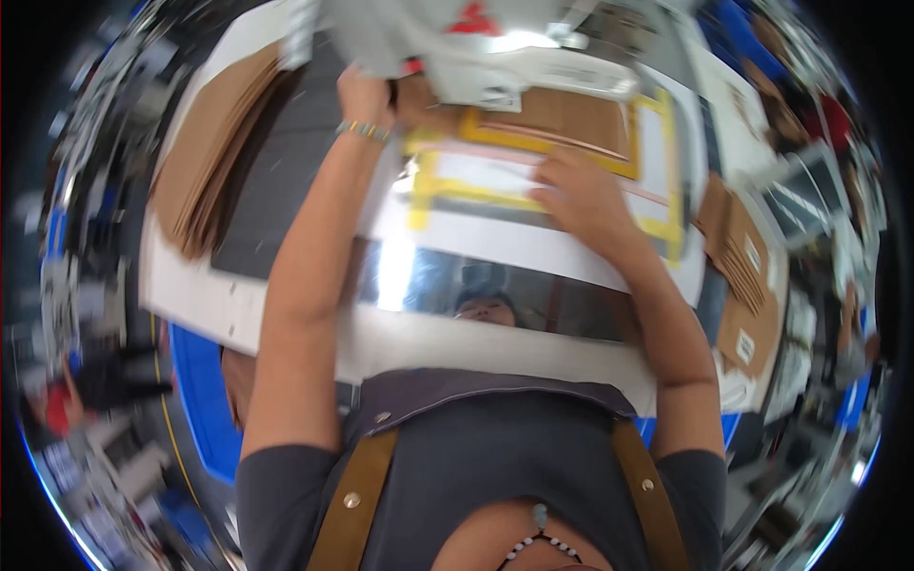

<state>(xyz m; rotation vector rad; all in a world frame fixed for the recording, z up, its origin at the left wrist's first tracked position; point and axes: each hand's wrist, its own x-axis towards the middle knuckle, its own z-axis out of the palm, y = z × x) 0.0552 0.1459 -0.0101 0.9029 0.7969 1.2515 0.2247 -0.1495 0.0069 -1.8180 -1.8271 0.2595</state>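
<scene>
My left hand (364, 100) is curled at the left side of a white machine (376, 24) with a red mark, partly hidden; what its fingers hold is unclear. My right hand (576, 190) is blurred, fingers apart and bent down on a white template sheet (486, 233) edged with yellow tape (419, 205). Just beyond it, beneath the machine's head, lies a brown panel (552, 119) in a yellow frame (470, 128). A shiny metal plate (400, 276) runs along the near side, below both hands.
Folded brown pieces (205, 162) are stacked at left, and more labelled ones (738, 266) lie at right. A screen-like panel (800, 205) stands beyond them. Blue bins (200, 400) sit below the table (219, 305). Co-workers (105, 376) are at both sides.
</scene>
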